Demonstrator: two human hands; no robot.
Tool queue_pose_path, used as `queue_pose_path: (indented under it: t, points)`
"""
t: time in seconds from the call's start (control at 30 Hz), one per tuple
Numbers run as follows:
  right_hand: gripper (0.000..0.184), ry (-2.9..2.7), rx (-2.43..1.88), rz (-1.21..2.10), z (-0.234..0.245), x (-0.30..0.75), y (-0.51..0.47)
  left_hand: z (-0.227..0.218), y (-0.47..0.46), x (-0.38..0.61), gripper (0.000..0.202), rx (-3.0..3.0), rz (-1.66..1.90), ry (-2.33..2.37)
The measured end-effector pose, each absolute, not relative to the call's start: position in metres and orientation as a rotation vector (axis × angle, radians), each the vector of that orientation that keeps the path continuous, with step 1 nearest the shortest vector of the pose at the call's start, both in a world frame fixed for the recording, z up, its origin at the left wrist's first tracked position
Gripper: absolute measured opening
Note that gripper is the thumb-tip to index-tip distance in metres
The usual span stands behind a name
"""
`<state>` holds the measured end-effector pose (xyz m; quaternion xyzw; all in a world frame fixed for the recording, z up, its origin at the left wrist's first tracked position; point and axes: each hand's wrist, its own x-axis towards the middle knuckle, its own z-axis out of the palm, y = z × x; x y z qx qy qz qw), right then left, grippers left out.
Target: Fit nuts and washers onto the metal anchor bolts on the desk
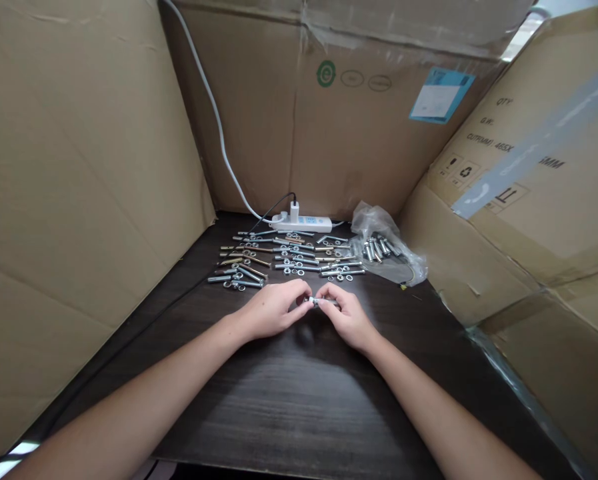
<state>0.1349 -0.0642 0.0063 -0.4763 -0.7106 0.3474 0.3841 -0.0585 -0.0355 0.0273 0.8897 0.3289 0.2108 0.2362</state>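
Just in front of the rows of hardware, a small silvery bolt (315, 301) with what looks like a nut or washers on it is held between my two hands. My left hand (277, 308) pinches its left end with thumb and forefinger. From the other side, my right hand (347, 317) is closed around the shank, and the fingers hide much of it. Beyond my hands lie several loose bolts (297, 267), silver and brass-coloured, with nuts and washers (289, 271) among them.
A clear plastic bag (407, 265) with several metal fasteners (377, 249) lies at the back right. Behind the bolts is a white power strip (315, 224) with a plug and cables. Cardboard walls (249, 120) enclose the dark table (259, 407) on three sides.
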Motion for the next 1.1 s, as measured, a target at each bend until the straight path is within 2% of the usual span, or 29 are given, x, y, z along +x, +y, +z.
queue_pose_path:
  t: [0.47, 0.7, 0.97, 1.1]
  points:
    - [0.018, -1.827, -1.147, 0.931, 0.0, 0.1381, -0.0606, 0.0228, -0.0346, -0.059, 0.016, 2.492, 0.55, 0.901]
    - [0.028, -1.867, -1.122, 0.923, -0.0019, 0.1389, -0.0587, 0.0242, -0.0338, -0.0593, 0.015, 2.51, 0.567, 0.876]
    - [0.028, -1.866, -1.149, 0.858, 0.0012, 0.1371, -0.0605, 0.0247, -0.0339, -0.0593, 0.02, 2.479, 0.563, 0.91]
    - [0.028, -1.864, -1.163, 0.853, 0.0022, 0.1374, -0.061, 0.0242, -0.0338, -0.0589, 0.017, 2.477, 0.574, 0.906]
